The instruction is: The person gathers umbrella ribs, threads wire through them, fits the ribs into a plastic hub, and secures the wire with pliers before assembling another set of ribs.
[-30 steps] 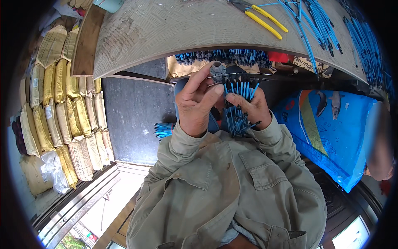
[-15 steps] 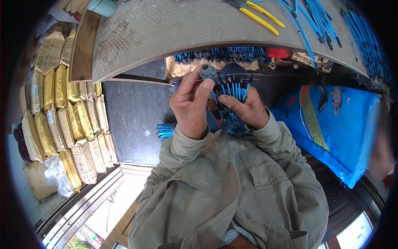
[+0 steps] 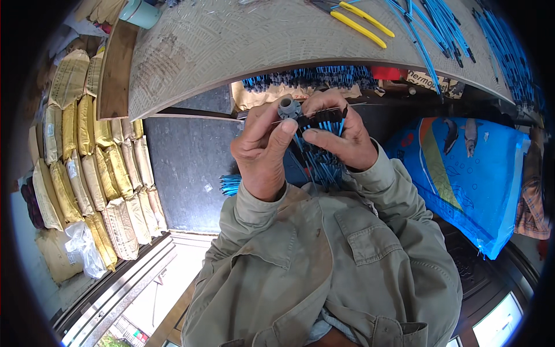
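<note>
Between the thumb and fingers of my left hand is a grey plastic fitting with a round open top. A thin, straight metal wire runs from beside the fitting across to my right hand. Along it sits a row of blue strips with black ends, hanging down in a bunch toward my lap. My right hand closes around this row, its thumb in front and its fingers behind. Both hands are close together, in front of my chest and below the table edge. Fingers hide part of the wire.
Yellow-handled pliers and loose blue strips lie on the patterned table. More blue bundles sit beneath it. Stacked paper sacks stand left; a large blue bag stands right, beside a plaid cloth.
My right hand has shifted left and up, its fingers now curled over the black ends near the fitting. A blurred shape at the right edge has gone, and plaid cloth shows there.
</note>
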### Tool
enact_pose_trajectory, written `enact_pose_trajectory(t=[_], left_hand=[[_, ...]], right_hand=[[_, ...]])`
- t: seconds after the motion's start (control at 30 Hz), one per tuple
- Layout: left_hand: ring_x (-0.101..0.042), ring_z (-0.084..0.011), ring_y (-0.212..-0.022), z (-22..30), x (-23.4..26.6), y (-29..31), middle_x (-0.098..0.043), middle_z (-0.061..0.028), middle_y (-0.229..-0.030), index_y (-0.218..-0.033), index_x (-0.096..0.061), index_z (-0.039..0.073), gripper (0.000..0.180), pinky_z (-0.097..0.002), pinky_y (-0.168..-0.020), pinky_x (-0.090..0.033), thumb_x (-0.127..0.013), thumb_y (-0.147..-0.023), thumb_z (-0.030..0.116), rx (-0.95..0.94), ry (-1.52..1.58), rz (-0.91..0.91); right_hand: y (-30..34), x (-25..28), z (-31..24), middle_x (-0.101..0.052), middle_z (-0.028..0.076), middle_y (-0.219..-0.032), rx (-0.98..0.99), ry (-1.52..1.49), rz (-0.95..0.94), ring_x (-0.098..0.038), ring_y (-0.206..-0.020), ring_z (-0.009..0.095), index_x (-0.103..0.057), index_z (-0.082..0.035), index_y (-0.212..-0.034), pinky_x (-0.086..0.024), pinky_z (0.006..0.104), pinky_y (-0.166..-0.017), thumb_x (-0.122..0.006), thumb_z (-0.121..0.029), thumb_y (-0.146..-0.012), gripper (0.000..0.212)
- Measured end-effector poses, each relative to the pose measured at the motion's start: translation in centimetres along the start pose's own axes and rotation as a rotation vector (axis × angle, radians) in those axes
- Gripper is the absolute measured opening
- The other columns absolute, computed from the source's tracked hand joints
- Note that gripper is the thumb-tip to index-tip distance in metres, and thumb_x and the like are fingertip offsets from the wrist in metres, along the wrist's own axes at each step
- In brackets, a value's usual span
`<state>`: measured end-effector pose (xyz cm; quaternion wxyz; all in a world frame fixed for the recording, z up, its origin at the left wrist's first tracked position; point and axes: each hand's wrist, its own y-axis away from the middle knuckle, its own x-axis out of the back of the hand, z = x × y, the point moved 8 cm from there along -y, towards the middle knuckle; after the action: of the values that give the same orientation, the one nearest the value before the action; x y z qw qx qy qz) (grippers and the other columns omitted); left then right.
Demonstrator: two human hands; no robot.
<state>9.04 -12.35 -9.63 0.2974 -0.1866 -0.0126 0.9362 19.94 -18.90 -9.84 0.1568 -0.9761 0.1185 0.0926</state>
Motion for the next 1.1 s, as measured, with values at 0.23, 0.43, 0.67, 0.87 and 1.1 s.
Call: enact_pose_trajectory(t=[0.23,0.43,0.67,0.87,1.1], left_hand=[[-0.053,-0.0143,-0.096,-0.6,0.3,0.1,-0.056,-0.0094,-0.107,-0.113,-0.055,-0.006,0.033,-0.0261,-0.086,-0.040,-0.061,-0.083,0.005,0.094,0.040,-0.016],[-0.054,-0.0178,-0.100,-0.2,-0.2,0.2,-0.057,-0.0123,-0.110,-0.113,-0.054,-0.008,0.036,-0.0296,-0.089,-0.040,-0.060,-0.084,0.013,0.189,0.180,-0.137],[-0.055,-0.0191,-0.098,-0.2,-0.1,0.2,-0.056,-0.0133,-0.109,-0.113,-0.053,-0.008,0.040,-0.0308,-0.088,-0.041,-0.061,-0.083,0.017,0.202,0.184,-0.287],[-0.054,-0.0177,-0.095,1.3,-0.9,0.4,-0.057,-0.0139,-0.105,-0.110,-0.057,-0.007,0.035,-0.0298,-0.087,-0.040,-0.064,-0.080,0.011,0.083,0.054,-0.286],[-0.054,-0.0182,-0.094,0.1,0.6,1.1,-0.058,-0.0148,-0.105,-0.108,-0.057,-0.008,0.037,-0.0294,-0.084,-0.041,-0.066,-0.077,0.010,0.159,0.072,-0.150]], right_hand=[[0.6,0.1,1.3,-0.047,0.006,-0.095,-0.028,-0.037,0.039,-0.044,-0.091,0.012,-0.046,-0.002,-0.097,-0.035,0.0279,-0.083,-0.059,-0.011,-0.082,0.021],[0.2,-0.4,-0.8,-0.048,0.005,-0.092,-0.035,0.159,-0.085,-0.043,-0.089,0.011,-0.045,-0.002,-0.096,-0.035,0.0273,-0.080,-0.058,-0.012,-0.083,0.022],[0.0,-0.3,0.6,-0.047,0.005,-0.087,-0.005,-0.194,-0.042,-0.043,-0.085,0.012,-0.047,-0.005,-0.092,-0.035,0.0287,-0.077,-0.062,-0.013,-0.079,0.022],[0.1,-0.5,-0.6,-0.045,0.005,-0.085,0.076,-0.159,-0.109,-0.043,-0.084,0.015,-0.046,-0.005,-0.091,-0.034,0.0307,-0.077,-0.062,-0.017,-0.079,0.023],[0.8,-0.4,0.2,-0.045,0.005,-0.086,0.027,-0.197,-0.018,-0.043,-0.084,0.014,-0.047,-0.004,-0.092,-0.035,0.0308,-0.077,-0.057,-0.016,-0.084,0.018]])
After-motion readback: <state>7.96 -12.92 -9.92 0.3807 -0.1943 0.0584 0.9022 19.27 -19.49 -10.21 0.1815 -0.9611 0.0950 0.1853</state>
